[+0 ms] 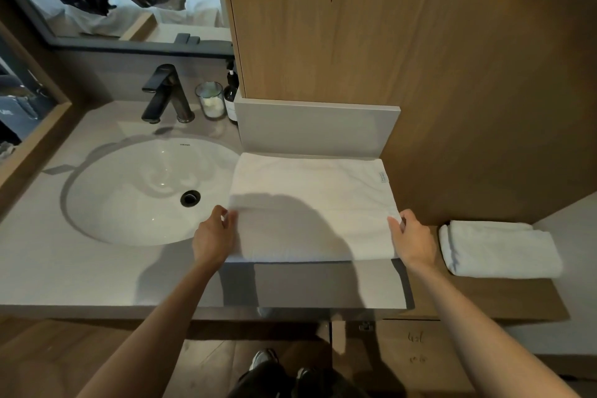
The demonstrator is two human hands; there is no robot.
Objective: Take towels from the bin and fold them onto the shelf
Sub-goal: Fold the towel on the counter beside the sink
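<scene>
- A white towel (pixel 310 203) lies spread flat at the right end of the worktop (pixel 64 268). It sits between the sink (pixel 135 191) and the wooden wall, and its near edge stops short of the worktop's front edge.
- The step in hand looks like the start of a fold: the towel is laid out smooth (the bin is not in view).
- The left hand (pixel 214 236) pinches the towel's left edge close to its near corner, fingers curled, just beside the sink's rim.
- The right hand (pixel 412 236) pinches the right edge close to the other near corner, thumb on top.
- The next move likely calls for lifting both corners together and carrying them to the far edge, keeping the sides lined up.
- One folded towel (pixel 497 249) already rests on the lower wooden shelf (pixel 484 297), to the right of the worktop.
</scene>
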